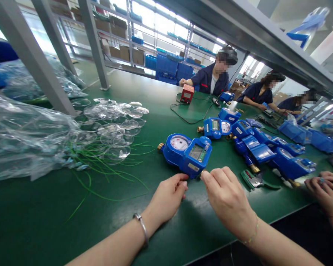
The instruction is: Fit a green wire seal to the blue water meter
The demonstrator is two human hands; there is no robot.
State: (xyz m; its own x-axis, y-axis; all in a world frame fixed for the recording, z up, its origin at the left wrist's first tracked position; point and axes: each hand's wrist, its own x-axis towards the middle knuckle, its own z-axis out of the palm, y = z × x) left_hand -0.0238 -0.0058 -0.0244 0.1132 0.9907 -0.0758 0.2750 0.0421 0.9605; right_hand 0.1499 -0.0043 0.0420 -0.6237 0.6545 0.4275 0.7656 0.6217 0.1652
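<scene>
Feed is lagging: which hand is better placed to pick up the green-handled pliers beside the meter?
Right, probably. The right hand is at the near edge of the blue water meter, next to the green-handled pliers. The left hand lies on the far side of it.

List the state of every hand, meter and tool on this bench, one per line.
left hand: fingertips pinched at the near meter's edge
right hand: fingertips pinched at the same edge
near blue meter: flat, dial up
pliers: lying unused
clear lenses: loose, scattered
co-worker's hands: resting at bench edge
</scene>
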